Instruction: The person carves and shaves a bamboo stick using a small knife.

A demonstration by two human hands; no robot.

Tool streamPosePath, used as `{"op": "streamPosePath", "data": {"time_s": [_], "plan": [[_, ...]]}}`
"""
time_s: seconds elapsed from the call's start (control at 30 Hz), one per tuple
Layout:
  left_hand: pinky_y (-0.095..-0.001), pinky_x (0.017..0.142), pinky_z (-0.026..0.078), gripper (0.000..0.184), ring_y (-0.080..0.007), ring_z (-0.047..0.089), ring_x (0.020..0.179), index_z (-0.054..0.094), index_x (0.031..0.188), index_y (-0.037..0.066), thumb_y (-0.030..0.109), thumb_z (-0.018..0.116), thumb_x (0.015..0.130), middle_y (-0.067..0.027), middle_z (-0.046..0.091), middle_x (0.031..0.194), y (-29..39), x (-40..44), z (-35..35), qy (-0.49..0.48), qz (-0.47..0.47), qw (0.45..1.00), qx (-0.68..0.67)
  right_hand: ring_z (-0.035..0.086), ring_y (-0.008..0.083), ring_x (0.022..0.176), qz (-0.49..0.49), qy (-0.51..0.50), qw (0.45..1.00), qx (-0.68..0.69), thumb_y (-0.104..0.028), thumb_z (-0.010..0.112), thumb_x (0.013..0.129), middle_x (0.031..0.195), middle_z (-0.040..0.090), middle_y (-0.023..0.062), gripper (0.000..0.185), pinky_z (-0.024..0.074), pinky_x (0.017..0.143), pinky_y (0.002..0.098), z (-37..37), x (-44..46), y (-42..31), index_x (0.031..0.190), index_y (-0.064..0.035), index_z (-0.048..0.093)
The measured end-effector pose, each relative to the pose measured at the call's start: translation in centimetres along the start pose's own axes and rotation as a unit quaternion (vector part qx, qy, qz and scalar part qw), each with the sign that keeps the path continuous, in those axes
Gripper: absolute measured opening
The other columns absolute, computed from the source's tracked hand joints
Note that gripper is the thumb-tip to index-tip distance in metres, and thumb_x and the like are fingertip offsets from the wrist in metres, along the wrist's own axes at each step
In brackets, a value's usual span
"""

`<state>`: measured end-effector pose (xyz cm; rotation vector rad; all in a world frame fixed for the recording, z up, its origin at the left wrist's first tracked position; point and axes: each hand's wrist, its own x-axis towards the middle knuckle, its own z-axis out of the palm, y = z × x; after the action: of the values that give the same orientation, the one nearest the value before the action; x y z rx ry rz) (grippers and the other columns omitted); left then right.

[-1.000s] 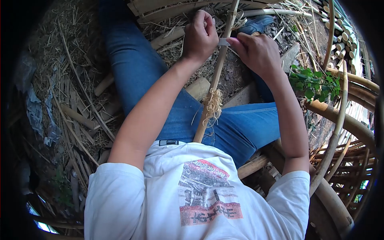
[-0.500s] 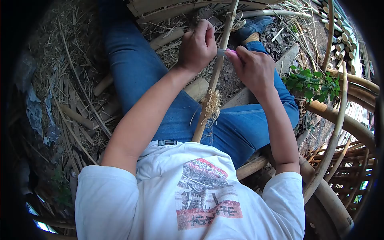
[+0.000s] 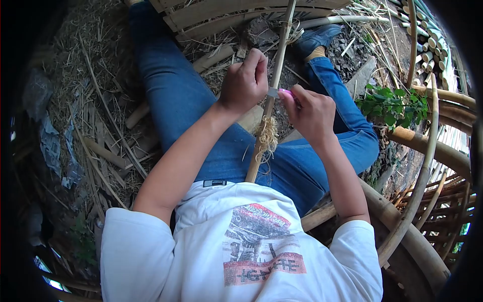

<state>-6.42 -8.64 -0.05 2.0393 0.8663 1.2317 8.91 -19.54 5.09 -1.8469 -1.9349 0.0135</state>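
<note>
A long, thin bamboo strip [image 3: 278, 63] runs from my lap away between my legs. My right hand [image 3: 314, 111] is closed around the pink handle of a knife [image 3: 272, 92]. The grey blade lies across the strip. Its far end meets my left hand [image 3: 245, 83], which is a closed fist at the strip's left side; the end in that fist is hidden. Just below the blade, a tangle of curly shavings [image 3: 268, 134] clings to the strip, close to my jeans [image 3: 216, 146].
Bamboo slats [image 3: 226, 19] lie beyond my legs. Cut bamboo poles [image 3: 431, 53] are stacked at the far right, with a leafy plant [image 3: 395, 104] and thick curved bamboo [image 3: 420, 246] nearer. Straw and scraps [image 3: 103, 121] cover the ground on the left.
Both hands and the knife have come down along the strip, closer to my body and the curled shavings. The view has shifted slightly.
</note>
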Motion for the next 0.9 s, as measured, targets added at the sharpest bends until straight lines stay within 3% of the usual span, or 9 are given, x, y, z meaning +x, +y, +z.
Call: {"op": "streamPosePath", "data": {"time_s": [0.1,0.2,0.37,0.57,0.67,0.77,0.9], "plan": [[-0.0462,0.051,0.049,0.011,-0.0383,0.068,0.062,0.052,0.091,0.005,-0.001,0.061,0.091,-0.0159,0.061,0.063,-1.0,2.2,1.1,0.032,-0.016,0.999,-0.013,0.062,0.0268,0.047,-0.028,0.021,0.998,-0.05,-0.046,0.068,0.095,0.054,0.06,0.0054,0.041,0.0447,0.043,0.0383,0.2,2.5,1.6,0.07,-0.0144,0.062],[-0.0337,0.045,0.037,0.019,-0.0162,0.053,0.044,0.05,0.085,0.006,0.006,0.064,0.097,-0.0057,0.049,0.052,-2.6,4.4,3.0,0.095,-0.011,0.995,-0.029,0.063,0.0266,0.048,-0.052,0.019,0.994,-0.093,-0.048,0.067,0.096,0.054,0.061,0.0054,0.04,0.0452,0.044,0.0395,0.4,5.3,3.5,0.072,-0.0156,0.066],[-0.0375,0.046,0.041,0.02,-0.0218,0.057,0.044,0.051,0.083,0.006,0.01,0.063,0.097,-0.0076,0.053,0.051,-4.1,6.8,4.8,0.141,-0.008,0.99,-0.021,0.066,0.0278,0.052,-0.08,0.023,0.99,-0.11,-0.052,0.063,0.096,0.055,0.062,0.0055,0.04,0.0505,0.048,0.0402,0.7,8.3,6.2,0.078,-0.0175,0.072],[-0.0365,0.047,0.042,0.019,-0.0211,0.059,0.046,0.052,0.083,0.006,0.009,0.065,0.096,-0.0065,0.053,0.054,-4.3,6.6,5.2,0.157,-0.004,0.987,-0.02,0.065,0.0281,0.052,-0.091,0.018,0.988,-0.124,-0.054,0.063,0.096,0.055,0.062,0.0065,0.041,0.0499,0.047,0.0412,0.4,8.6,6.4,0.077,-0.0179,0.071],[-0.0468,0.053,0.051,0.007,-0.0374,0.068,0.062,0.055,0.088,0.006,0.001,0.06,0.09,-0.014,0.063,0.064,-3.9,6.6,4.7,0.111,-0.028,0.993,-0.008,0.064,0.0285,0.05,-0.093,0.017,0.989,-0.118,-0.053,0.063,0.096,0.053,0.06,0.0065,0.043,0.0495,0.047,0.0418,0.4,8.2,6.2,0.074,-0.0173,0.068],[-0.0345,0.046,0.041,0.017,-0.0192,0.059,0.047,0.052,0.083,0.005,0.007,0.065,0.095,-0.0062,0.052,0.055,-3.9,6.2,4.7,0.107,-0.013,0.994,-0.029,0.062,0.0289,0.047,-0.094,0.02,0.988,-0.119,-0.052,0.064,0.096,0.051,0.058,0.0062,0.044,0.0483,0.046,0.0418,0.7,7.6,6.2,0.071,-0.016,0.064],[-0.0338,0.046,0.041,0.017,-0.0187,0.06,0.047,0.052,0.083,0.005,0.006,0.065,0.094,-0.0059,0.052,0.056,-3.3,4.8,3.9,0.089,-0.004,0.995,-0.042,0.06,0.0278,0.045,-0.094,0.016,0.991,-0.091,-0.048,0.066,0.096,0.05,0.056,0.0056,0.041,0.0449,0.043,0.0403,0.7,6.0,5.4,0.071,-0.0153,0.062]]}}
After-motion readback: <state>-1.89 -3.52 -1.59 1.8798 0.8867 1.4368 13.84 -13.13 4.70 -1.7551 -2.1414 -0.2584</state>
